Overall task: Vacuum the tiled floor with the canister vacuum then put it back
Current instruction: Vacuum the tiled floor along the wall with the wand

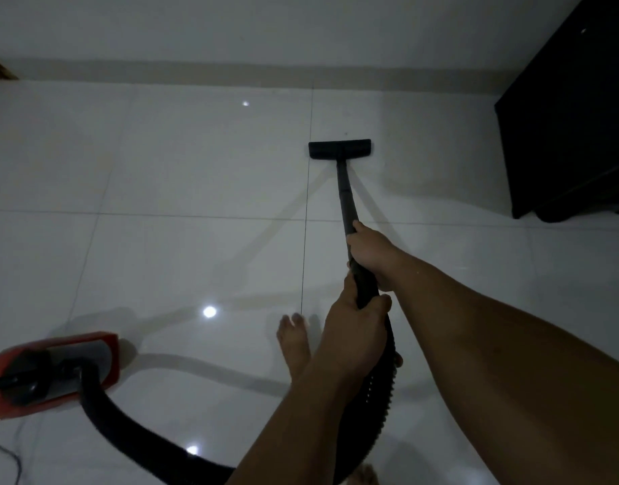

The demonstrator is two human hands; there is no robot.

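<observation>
The black vacuum wand (345, 190) runs from my hands down to its flat floor head (339, 149), which rests on the glossy white tiled floor (182, 162) near the far wall. My right hand (371, 252) grips the wand higher up. My left hand (353, 330) is closed around the handle just below it, where the ribbed black hose (381, 397) begins. The hose loops behind my arms to the red canister vacuum (52, 372), which sits at the lower left.
A dark cabinet (574, 117) stands at the right against the wall. The beige skirting (231, 70) runs along the far wall. My bare foot (294, 341) is on the tile beside the hose. A thin power cord (3, 449) trails from the canister.
</observation>
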